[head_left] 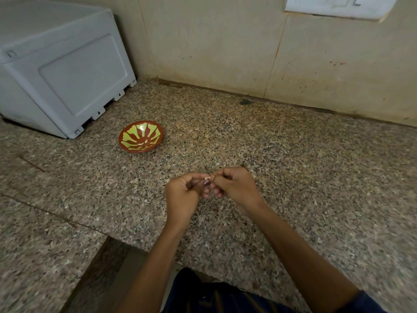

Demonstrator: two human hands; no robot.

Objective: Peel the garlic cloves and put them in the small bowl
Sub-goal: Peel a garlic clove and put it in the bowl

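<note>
You are standing at a speckled granite counter (293, 168) that fills most of the view, and everything else sits in relation to it. Behind the counter rises a beige tiled wall (214, 41), with a white switch plate (338, 5) at its upper right edge. On the counter's far left corner, against the wall, sits a large grey-white plastic box (61, 71) with a recessed panel on its side. Just in front of that box, on the counter's left-centre, rests the small bowl (141, 136), brown with yellow-green petal shapes inside; a few pale pieces lie in its bottom, too small to name for certain.

Over the middle of the counter, well apart from the bowl, your two hands meet fingertip to fingertip. Your left hand (182, 195) has its fingers curled inward, pinching the garlic clove (205, 183), which shows as a small purplish piece with a pale tip. Your right hand (234, 186) is likewise curled, its thumb and forefinger pinching at the clove's pale top end. Both hands are held above the counter, not resting on it.
</note>
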